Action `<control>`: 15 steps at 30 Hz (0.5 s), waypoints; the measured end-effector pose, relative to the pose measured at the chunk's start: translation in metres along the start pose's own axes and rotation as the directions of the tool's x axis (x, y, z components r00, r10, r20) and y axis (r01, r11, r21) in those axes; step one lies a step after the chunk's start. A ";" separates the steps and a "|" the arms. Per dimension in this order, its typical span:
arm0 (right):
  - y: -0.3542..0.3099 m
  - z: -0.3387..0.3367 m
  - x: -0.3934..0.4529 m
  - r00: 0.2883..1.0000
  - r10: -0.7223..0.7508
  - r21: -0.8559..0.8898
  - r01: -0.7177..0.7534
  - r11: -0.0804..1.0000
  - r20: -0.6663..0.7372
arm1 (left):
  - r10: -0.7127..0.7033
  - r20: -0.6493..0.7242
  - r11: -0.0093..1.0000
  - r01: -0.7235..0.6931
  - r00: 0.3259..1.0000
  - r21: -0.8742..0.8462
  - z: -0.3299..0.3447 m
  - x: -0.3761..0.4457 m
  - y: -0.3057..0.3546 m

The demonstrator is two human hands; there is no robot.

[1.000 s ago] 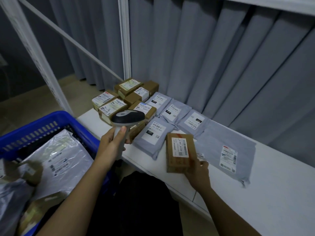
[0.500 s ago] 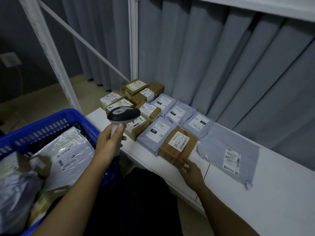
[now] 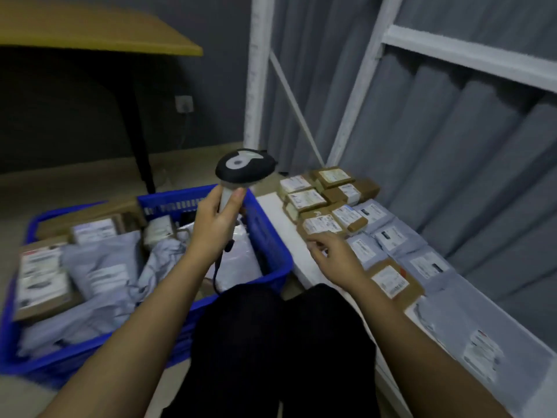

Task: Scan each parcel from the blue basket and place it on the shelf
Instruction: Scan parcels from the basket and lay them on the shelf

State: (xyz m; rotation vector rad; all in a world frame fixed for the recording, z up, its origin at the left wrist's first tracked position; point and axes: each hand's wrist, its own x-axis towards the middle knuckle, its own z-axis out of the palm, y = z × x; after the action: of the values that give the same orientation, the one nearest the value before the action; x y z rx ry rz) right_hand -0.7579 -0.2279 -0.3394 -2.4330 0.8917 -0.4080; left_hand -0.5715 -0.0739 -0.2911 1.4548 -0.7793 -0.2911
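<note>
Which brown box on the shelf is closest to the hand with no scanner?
The brown box at the near end of the box cluster, white label up. The right hand hovers just in front of it; the other boxes sit farther back or off to the side.

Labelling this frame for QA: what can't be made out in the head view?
- Parcel labels: print blurred, unreadable.
- Right hand: holds nothing visible, but whether its fingertips touch the shelf cannot be told.
- Blue basket: lower contents hidden under the top parcels; its near-left corner is cut by the frame edge.
- Barcode scanner: the left hand covers its handle, trigger unseen.
</note>
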 end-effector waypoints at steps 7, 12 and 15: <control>-0.151 0.099 0.040 0.899 -0.304 0.115 0.282 0.953 0.316 | -0.124 -0.208 0.992 0.119 0.970 -0.037 -0.142 -0.047 -0.017; -0.206 0.180 0.048 0.784 -0.297 0.077 0.306 0.949 0.545 | -0.264 -0.378 0.963 0.262 0.887 -0.058 -0.205 -0.088 -0.052; -0.213 0.218 0.054 0.789 -0.218 0.096 0.199 0.975 0.575 | -0.340 -0.448 0.937 0.341 0.827 -0.081 -0.228 -0.106 -0.077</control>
State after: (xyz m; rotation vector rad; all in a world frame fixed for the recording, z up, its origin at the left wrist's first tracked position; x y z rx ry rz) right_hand -0.5132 -0.0459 -0.3943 -2.4108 0.3418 0.2565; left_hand -0.4840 0.1575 -0.3792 1.5818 -0.1313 -0.2026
